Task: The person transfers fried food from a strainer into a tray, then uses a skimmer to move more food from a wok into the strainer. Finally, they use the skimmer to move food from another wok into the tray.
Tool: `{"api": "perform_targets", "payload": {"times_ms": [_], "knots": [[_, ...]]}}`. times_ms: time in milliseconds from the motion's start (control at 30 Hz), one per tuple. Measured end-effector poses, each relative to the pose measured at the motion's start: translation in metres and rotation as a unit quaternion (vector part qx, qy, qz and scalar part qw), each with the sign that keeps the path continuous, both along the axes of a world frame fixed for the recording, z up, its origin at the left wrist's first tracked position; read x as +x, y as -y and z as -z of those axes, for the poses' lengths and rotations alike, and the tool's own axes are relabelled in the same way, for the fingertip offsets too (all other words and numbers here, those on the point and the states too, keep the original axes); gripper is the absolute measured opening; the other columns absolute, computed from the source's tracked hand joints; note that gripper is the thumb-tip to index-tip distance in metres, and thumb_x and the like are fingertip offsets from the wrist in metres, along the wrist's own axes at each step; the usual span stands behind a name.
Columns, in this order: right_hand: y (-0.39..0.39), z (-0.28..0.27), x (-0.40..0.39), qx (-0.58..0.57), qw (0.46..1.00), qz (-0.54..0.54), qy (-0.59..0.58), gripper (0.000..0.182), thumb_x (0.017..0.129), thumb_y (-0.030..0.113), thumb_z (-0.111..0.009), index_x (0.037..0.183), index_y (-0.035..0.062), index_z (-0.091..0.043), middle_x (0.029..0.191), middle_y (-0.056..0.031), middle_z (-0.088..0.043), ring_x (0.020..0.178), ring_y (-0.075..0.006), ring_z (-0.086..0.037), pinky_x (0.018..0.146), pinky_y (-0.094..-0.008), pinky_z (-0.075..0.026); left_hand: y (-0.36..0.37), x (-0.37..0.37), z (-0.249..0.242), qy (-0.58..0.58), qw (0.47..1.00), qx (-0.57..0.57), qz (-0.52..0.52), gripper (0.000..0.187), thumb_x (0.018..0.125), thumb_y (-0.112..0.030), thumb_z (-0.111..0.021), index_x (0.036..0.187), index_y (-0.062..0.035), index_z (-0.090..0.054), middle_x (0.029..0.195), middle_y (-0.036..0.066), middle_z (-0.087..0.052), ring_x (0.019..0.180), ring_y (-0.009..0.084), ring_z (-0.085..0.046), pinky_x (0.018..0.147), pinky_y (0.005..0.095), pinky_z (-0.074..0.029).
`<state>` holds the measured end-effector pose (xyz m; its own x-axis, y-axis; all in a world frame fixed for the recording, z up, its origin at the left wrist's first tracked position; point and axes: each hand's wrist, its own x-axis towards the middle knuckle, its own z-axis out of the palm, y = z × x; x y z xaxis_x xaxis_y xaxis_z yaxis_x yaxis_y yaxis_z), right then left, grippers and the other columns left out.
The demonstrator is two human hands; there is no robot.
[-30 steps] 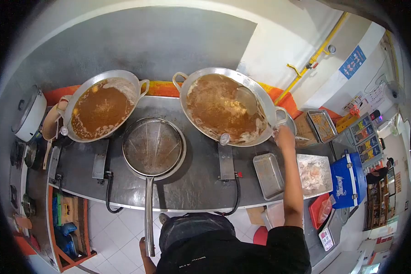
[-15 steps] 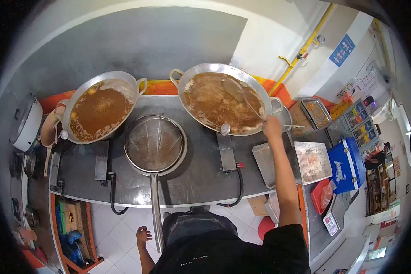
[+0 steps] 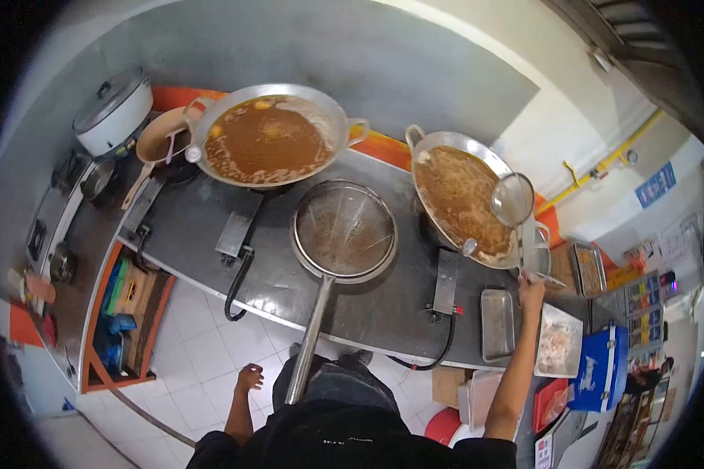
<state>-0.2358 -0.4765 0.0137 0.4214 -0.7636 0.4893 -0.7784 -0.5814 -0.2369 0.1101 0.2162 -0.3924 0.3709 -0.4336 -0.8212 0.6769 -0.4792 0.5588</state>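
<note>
My right hand (image 3: 532, 291) is closed around the handle of a wire skimmer (image 3: 514, 200). The skimmer's round mesh is at the right side of a large wok (image 3: 455, 191) of bubbling brown oil, over its rim. My left hand (image 3: 249, 378) hangs low in front of the counter, holding nothing, its fingers loosely bent and apart. Between the woks, a big long-handled strainer (image 3: 346, 227) rests on a round pan, and its handle points toward my body. At the left, a second wok (image 3: 270, 141) of brown oil has a few yellowish pieces floating at its edge.
A metal tray (image 3: 497, 324) and a tray of pale, floury food (image 3: 559, 340) are near my right forearm. Beyond them stands a blue cooler (image 3: 600, 367). A saucepan (image 3: 158, 144) and a lidded white pot (image 3: 116, 113) are at the left. Hoses hang over the counter's front edge.
My view has swung left, so the counter appears shifted and tilted. The skimmer has come up from the oil to the wok's right side. My left hand still hangs low.
</note>
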Motion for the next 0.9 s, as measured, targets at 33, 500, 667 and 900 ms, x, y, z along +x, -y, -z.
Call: {"api": "perform_targets", "payload": {"times_ms": [33, 500, 667, 900], "knots": [[-0.003, 0.000, 0.004, -0.011, 0.999, -0.019, 0.030, 0.017, 0.079, 0.012, -0.066, 0.089, -0.0014, -0.068, 0.073, -0.0175, -0.065, 0.067, -0.0317, -0.064, 0.061, -0.0384, -0.049, 0.013, 0.001, -0.006, 0.026, 0.995, 0.099, 0.006, 0.024, 0.079, -0.021, -0.064, 0.100, -0.0135, -0.054, 0.076, 0.015, -0.062, 0.056, 0.0296, -0.060, 0.050, 0.0462, -0.052], [-0.062, -0.049, 0.097, 0.375, 0.896, 0.048, 0.231, 0.019, 0.091, 0.022, -0.059, 0.099, 0.0043, -0.058, 0.055, 0.0010, -0.046, 0.038, -0.0083, -0.042, 0.032, -0.0244, -0.030, -0.003, 0.002, -0.025, -0.003, 0.996, 0.081, -0.044, 0.019, 0.083, -0.010, -0.055, 0.102, -0.0099, -0.055, 0.078, 0.015, -0.063, 0.058, 0.0253, -0.062, 0.048, 0.0415, -0.054], [-0.114, -0.091, 0.195, 0.421, 0.872, -0.030, 0.249, 0.024, 0.091, 0.024, -0.060, 0.103, 0.0037, -0.058, 0.056, 0.0010, -0.045, 0.038, -0.0079, -0.041, 0.033, -0.0234, -0.029, -0.021, -0.011, -0.023, 0.001, 0.994, 0.085, -0.065, 0.021, 0.081, -0.011, -0.056, 0.102, -0.0089, -0.054, 0.079, 0.015, -0.063, 0.059, 0.0255, -0.061, 0.050, 0.0426, -0.055], [-0.120, -0.077, 0.349, 0.377, 0.904, -0.178, 0.095, 0.019, 0.088, 0.019, -0.061, 0.090, -0.0004, -0.063, 0.060, -0.0070, -0.053, 0.042, -0.0145, -0.050, 0.036, -0.0297, -0.035, -0.049, -0.014, 0.002, -0.001, 0.988, 0.063, -0.139, 0.024, 0.081, -0.019, -0.060, 0.103, -0.0107, -0.056, 0.081, 0.018, -0.064, 0.058, 0.0301, -0.063, 0.049, 0.0468, -0.055]]}}
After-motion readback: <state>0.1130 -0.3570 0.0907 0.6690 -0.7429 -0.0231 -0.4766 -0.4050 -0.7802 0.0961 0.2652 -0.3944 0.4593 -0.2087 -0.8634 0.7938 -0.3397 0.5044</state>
